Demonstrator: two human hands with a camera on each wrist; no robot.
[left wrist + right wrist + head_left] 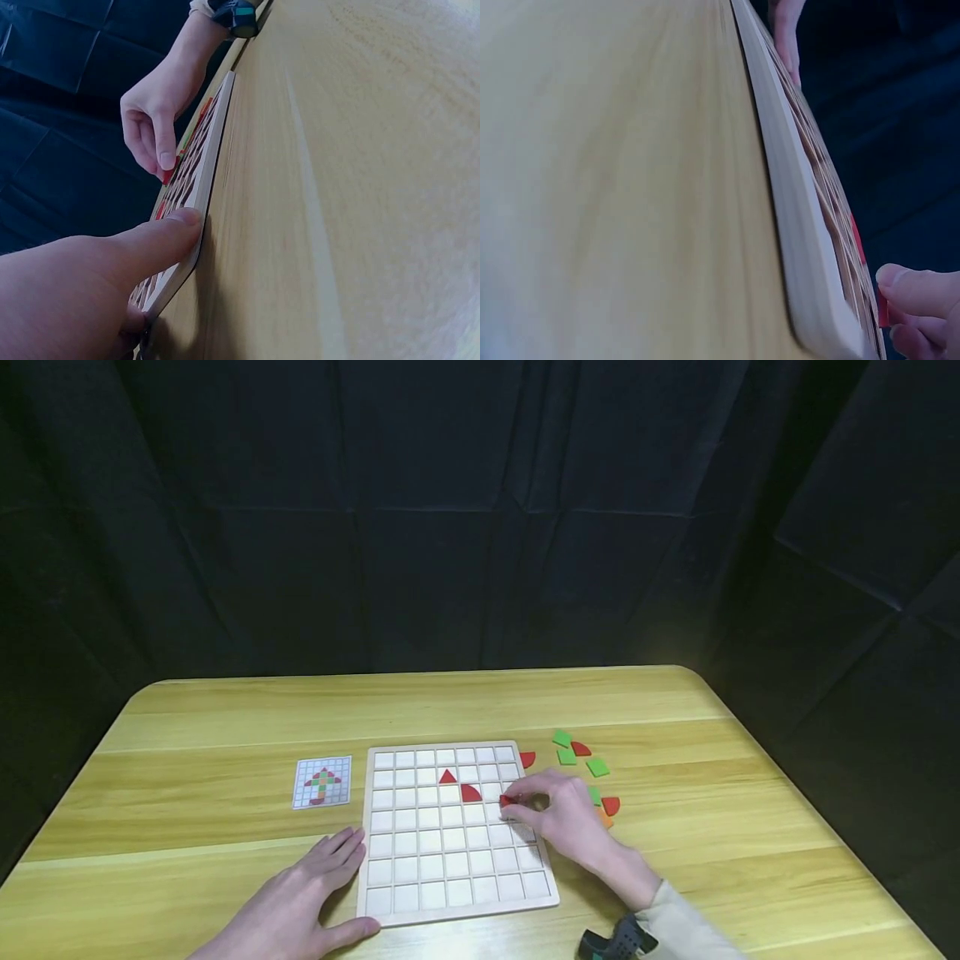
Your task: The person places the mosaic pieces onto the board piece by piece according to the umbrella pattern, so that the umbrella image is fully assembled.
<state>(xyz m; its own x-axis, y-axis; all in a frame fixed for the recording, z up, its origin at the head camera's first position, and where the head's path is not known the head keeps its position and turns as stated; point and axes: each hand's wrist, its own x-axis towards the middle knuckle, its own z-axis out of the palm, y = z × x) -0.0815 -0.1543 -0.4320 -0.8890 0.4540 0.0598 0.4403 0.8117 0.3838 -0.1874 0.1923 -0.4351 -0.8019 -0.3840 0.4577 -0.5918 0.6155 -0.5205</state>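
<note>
The right hand (562, 812) pinches a red piece (506, 800) between thumb and fingers at the right side of the grid board (431, 867). The left hand (306, 885), its fingers extended, touches the board's left edge

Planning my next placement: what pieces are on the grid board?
A red triangle and a red quarter-circle. The right hand, pinching another red piece, hides part of the board; anything under it can't be seen.

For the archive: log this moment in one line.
left hand: touches board; right hand: pinches red piece; on board: red triangle, red quarter-circle; card: beside board
</note>
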